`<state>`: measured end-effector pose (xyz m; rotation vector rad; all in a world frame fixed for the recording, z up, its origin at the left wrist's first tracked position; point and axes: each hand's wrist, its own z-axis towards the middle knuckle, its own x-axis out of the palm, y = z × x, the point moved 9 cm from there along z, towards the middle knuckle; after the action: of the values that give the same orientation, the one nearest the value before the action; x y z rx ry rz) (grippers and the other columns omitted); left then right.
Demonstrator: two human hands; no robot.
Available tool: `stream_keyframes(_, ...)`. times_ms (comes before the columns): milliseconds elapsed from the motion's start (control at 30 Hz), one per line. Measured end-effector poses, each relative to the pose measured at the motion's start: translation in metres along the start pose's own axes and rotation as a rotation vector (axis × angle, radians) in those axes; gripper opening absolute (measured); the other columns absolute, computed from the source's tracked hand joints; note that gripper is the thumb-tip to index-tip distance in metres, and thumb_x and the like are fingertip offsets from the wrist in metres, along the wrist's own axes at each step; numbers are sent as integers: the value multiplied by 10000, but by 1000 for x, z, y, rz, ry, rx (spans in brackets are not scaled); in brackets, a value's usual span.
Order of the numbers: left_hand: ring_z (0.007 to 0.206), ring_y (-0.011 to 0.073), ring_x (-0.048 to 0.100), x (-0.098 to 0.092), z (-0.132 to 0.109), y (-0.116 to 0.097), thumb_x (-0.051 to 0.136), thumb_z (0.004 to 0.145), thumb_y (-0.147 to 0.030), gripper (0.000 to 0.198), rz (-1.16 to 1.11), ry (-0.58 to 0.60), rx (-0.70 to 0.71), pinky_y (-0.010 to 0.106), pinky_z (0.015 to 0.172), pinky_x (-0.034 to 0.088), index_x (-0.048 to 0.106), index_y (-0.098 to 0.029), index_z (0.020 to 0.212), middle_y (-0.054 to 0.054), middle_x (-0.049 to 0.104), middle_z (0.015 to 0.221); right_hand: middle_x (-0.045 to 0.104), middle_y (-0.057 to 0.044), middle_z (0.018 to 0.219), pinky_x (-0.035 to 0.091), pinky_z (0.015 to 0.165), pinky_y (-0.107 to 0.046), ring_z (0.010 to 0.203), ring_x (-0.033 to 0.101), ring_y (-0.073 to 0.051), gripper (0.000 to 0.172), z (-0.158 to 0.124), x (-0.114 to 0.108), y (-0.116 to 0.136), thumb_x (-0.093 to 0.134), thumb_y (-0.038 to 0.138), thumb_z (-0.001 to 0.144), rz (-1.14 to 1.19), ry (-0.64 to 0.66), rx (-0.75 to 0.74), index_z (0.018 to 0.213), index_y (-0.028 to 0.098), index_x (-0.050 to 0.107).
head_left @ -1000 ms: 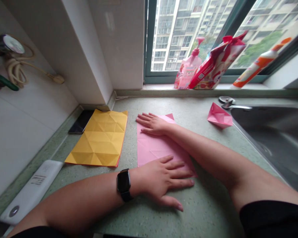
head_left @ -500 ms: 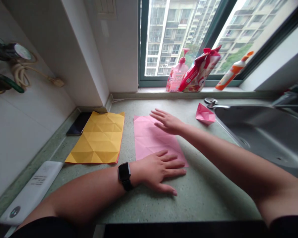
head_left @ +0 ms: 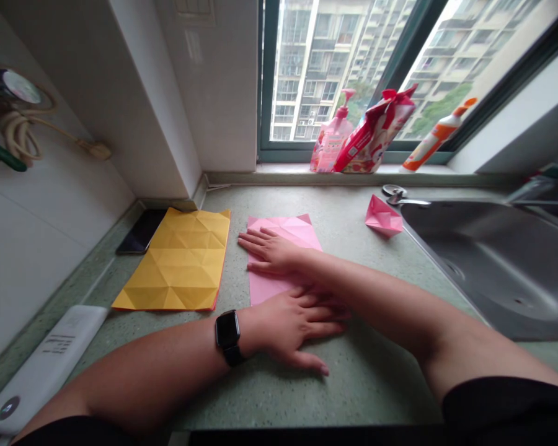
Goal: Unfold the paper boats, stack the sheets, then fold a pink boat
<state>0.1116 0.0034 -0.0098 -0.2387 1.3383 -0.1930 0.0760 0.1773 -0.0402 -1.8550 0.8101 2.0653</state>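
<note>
A creased sheet of pink paper [head_left: 283, 224] lies on the green counter in front of me. My left hand [head_left: 297, 325], with a black watch on the wrist, rests flat over the near end of the sheet, fingers spread. Farther up, my right hand [head_left: 272, 251] is laid flat across the middle of the paper, its fingertips reaching past the left edge. Both hands are open and grip nothing. Between and under them, part of the pink sheet is hidden.
Yellow creased paper [head_left: 177, 260] lies to the left, overlapping a dark phone [head_left: 142, 232]. A white power strip [head_left: 46, 365] sits at the lower left. At the right, a folded pink paper piece [head_left: 384, 218] stands near the sink [head_left: 502, 266]. Bottles and a red bag [head_left: 374, 133] line the windowsill.
My right hand has moved left and nearer to me, from the sheet's upper right to across its middle. My left hand has stayed at the near end.
</note>
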Motion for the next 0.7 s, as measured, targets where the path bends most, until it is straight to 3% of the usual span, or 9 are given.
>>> stream_keyframes(233,1697,389,253,0,3,1,638,1033,-637,794,5,39,-46,528,1418,87,531,-157,1656,113,439,1764,240,-130,1830,159,1389,-546,1714,194,-352,878,42,-4,-49,434,668,1084,-23,-7,122,1780,162,260)
stream_keyframes(400,1663,373,341,7,3,5,644,1023,-666,807,18,66,-74,529,1413,86,540,-172,1653,111,493,1731,170,-163,1843,56,1382,-641,1720,118,-393,850,54,-35,-83,413,609,1092,-156,-119,410,1776,129,257)
stream_keyframes(467,1665,372,334,8,2,5,644,1019,-681,831,27,59,-57,540,1413,75,529,-163,1659,112,489,1734,159,-163,1849,34,1382,-649,1724,89,-393,841,48,-48,-74,403,611,1099,-172,-202,411,1774,130,264)
stream_keyframes(533,1680,377,300,9,0,5,635,1023,-688,846,28,49,-48,561,1410,68,506,-162,1673,113,449,1758,183,-152,1850,97,1391,-610,1726,124,-363,810,32,-46,-52,355,621,1120,-118,-220,311,1774,151,278)
stream_keyframes(633,1687,378,285,9,-2,6,599,1051,-657,831,15,40,-53,567,1406,106,463,-151,1697,124,402,1782,260,-129,1838,180,1382,-588,1714,207,-341,736,-14,-25,-17,369,624,1130,-36,-132,139,1742,215,385)
stream_keyframes(700,1693,377,272,9,-2,6,590,1058,-640,818,4,37,-43,537,1406,136,465,-144,1697,132,402,1781,345,-119,1811,213,1370,-599,1700,257,-339,707,-49,-8,-8,425,619,1118,-17,-44,98,1718,245,438)
